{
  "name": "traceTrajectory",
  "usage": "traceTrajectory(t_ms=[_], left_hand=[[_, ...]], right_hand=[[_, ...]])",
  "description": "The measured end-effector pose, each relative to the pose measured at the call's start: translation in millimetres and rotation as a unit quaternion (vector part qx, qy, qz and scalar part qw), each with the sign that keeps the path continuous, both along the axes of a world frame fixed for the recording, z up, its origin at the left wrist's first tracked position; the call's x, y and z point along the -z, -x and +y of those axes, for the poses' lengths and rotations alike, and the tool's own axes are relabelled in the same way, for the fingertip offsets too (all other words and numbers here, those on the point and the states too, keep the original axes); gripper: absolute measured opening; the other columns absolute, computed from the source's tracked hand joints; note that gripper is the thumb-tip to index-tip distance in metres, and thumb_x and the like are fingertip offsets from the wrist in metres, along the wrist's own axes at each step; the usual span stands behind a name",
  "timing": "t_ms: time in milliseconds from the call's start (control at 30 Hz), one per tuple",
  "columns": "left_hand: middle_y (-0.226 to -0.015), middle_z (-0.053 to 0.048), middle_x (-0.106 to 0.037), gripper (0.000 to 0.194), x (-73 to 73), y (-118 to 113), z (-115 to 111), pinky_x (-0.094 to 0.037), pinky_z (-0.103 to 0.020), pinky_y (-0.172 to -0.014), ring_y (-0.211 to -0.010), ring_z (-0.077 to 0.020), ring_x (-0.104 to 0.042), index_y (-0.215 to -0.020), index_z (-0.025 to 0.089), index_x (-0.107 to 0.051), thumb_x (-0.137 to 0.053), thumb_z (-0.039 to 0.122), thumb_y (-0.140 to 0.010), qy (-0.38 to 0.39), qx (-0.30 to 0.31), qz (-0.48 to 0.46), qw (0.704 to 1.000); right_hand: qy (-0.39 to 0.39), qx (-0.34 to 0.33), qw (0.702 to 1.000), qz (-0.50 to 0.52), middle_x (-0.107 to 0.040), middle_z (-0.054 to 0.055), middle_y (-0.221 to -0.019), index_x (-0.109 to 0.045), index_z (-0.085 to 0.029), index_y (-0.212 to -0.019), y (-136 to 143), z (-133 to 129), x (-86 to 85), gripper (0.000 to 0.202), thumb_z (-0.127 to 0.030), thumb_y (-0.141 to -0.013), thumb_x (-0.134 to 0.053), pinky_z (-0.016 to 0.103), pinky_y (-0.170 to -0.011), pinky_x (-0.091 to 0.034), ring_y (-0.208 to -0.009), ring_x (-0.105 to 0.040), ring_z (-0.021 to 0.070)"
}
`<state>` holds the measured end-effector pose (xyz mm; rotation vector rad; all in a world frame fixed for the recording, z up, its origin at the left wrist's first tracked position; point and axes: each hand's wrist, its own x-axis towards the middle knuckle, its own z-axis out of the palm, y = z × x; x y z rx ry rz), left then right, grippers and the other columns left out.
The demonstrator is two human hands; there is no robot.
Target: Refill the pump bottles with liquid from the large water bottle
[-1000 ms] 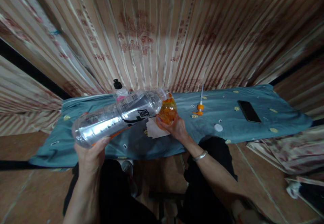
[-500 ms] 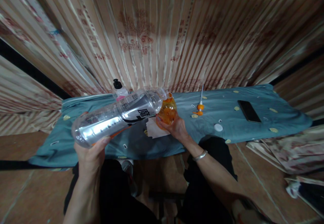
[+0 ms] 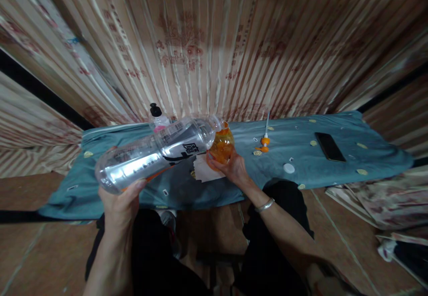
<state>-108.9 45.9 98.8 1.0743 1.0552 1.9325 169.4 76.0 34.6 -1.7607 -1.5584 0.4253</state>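
Note:
My left hand (image 3: 122, 200) is wrapped round the base end of a large clear plastic bottle (image 3: 150, 153) with a silver label and dark lettering. The bottle lies tilted, its uncapped mouth against the opening of a small orange see-through bottle (image 3: 221, 146). Around that orange bottle my right hand (image 3: 234, 167) is closed, holding it over a white paper (image 3: 207, 171). Whether liquid runs between the two mouths I cannot tell. An orange pump head (image 3: 265, 142) with a long pale tube lies to the right, and a white round cap (image 3: 288, 168) nearer to me.
A teal cloth (image 3: 187, 198) covers the long narrow surface before me. Behind the big bottle stands a clear bottle with a black top (image 3: 155, 110). A black phone (image 3: 329, 146) lies at the right. Pleated curtains (image 3: 214, 42) hang close behind; my knees are at the front edge.
Hardly anything differs. Both hands keep the two bottles mouth to mouth, and the large bottle has rolled very slightly, its lettering turned a little.

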Motion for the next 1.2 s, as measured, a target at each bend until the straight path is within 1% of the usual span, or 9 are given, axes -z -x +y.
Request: traceTrajectory(t_ms=[167,300,400,533,667,800,867,1033,1200], left_hand=[[-0.116,-0.004,-0.069,0.090,-0.4,0.2,1.2,-0.049,-0.041,-0.109,-0.107,-0.0224,-0.066,-0.125,0.026,-0.070,-0.096,0.020,-0.039,-0.008,0.007,0.003,1.000],[-0.119,-0.004,-0.068,0.088,-3.5,-2.0,0.6,-0.047,-0.044,-0.112,-0.114,-0.0249,-0.064,-0.123,0.027,-0.069,-0.096,0.024,-0.039,-0.012,0.011,0.012,1.000],[-0.121,-0.005,-0.068,0.088,-3.8,-1.9,-0.4,-0.047,-0.044,-0.112,-0.115,-0.0255,-0.064,-0.125,0.027,-0.067,-0.096,0.027,-0.041,-0.005,0.011,0.022,1.000],[-0.121,-0.006,-0.069,0.092,-1.2,-0.3,-0.4,-0.048,-0.044,-0.111,-0.113,-0.0261,-0.066,-0.127,0.025,-0.065,-0.096,0.027,-0.040,0.007,0.004,0.017,1.000],[-0.124,-0.006,-0.068,0.093,0.6,-0.8,1.4,-0.046,-0.045,-0.112,-0.117,-0.0271,-0.064,-0.126,0.026,-0.066,-0.097,0.027,-0.038,0.004,-0.002,0.020,1.000],[-0.125,-0.008,-0.067,0.097,0.2,-1.8,1.8,-0.045,-0.049,-0.113,-0.120,-0.0298,-0.063,-0.126,0.025,-0.065,-0.098,0.032,-0.035,0.020,-0.011,0.022,1.000],[-0.124,-0.008,-0.067,0.095,-0.4,-2.0,1.4,-0.046,-0.047,-0.113,-0.120,-0.0297,-0.063,-0.126,0.024,-0.065,-0.098,0.034,-0.037,0.020,-0.008,0.025,0.999],[-0.118,-0.002,-0.068,0.089,-1.4,-2.6,1.8,-0.049,-0.041,-0.110,-0.117,-0.0243,-0.064,-0.123,0.030,-0.066,-0.097,0.029,-0.040,-0.023,0.003,0.024,0.999],[-0.115,-0.002,-0.068,0.084,-2.7,-4.3,2.6,-0.049,-0.039,-0.109,-0.110,-0.0217,-0.065,-0.119,0.027,-0.070,-0.097,0.022,-0.039,-0.028,0.011,-0.001,1.000]], right_hand=[[0.008,0.003,1.000,0.005,-0.079,0.013,-0.106,-0.059,-0.017,-0.130,1.3,-1.9,-4.2,0.064,-0.043,-0.077,-0.083,0.038,-0.082,-0.062,-0.097,-0.078,0.0310],[0.013,0.006,1.000,0.002,-0.080,0.012,-0.104,-0.060,-0.017,-0.130,0.7,-1.3,-3.5,0.065,-0.045,-0.076,-0.084,0.036,-0.081,-0.062,-0.096,-0.078,0.0300],[0.014,0.002,1.000,0.002,-0.080,0.012,-0.107,-0.059,-0.017,-0.131,-0.3,-0.2,-1.5,0.069,-0.047,-0.075,-0.084,0.036,-0.082,-0.062,-0.099,-0.078,0.0302],[0.019,0.003,1.000,-0.001,-0.079,0.011,-0.109,-0.057,-0.018,-0.134,-0.7,-0.5,-0.5,0.069,-0.046,-0.076,-0.083,0.039,-0.086,-0.062,-0.101,-0.077,0.0296],[0.015,0.003,1.000,-0.001,-0.079,0.012,-0.105,-0.059,-0.017,-0.131,0.8,-1.7,-1.9,0.066,-0.044,-0.076,-0.084,0.040,-0.083,-0.063,-0.098,-0.078,0.0302],[0.012,0.014,1.000,-0.002,-0.079,0.013,-0.103,-0.059,-0.017,-0.131,2.6,-1.7,-2.5,0.067,-0.041,-0.075,-0.085,0.038,-0.081,-0.063,-0.097,-0.078,0.0316],[0.014,0.013,1.000,-0.001,-0.079,0.013,-0.104,-0.058,-0.017,-0.133,2.8,-1.0,-1.6,0.068,-0.041,-0.076,-0.085,0.039,-0.082,-0.063,-0.097,-0.078,0.0316],[0.018,0.020,1.000,-0.011,-0.079,0.014,-0.103,-0.056,-0.014,-0.137,3.1,0.0,0.9,0.075,-0.043,-0.074,-0.086,0.043,-0.082,-0.064,-0.097,-0.078,0.0321],[0.021,0.023,1.000,-0.003,-0.079,0.014,-0.106,-0.057,-0.015,-0.135,4.4,-1.2,-1.7,0.074,-0.046,-0.075,-0.085,0.041,-0.083,-0.063,-0.098,-0.078,0.0322]])
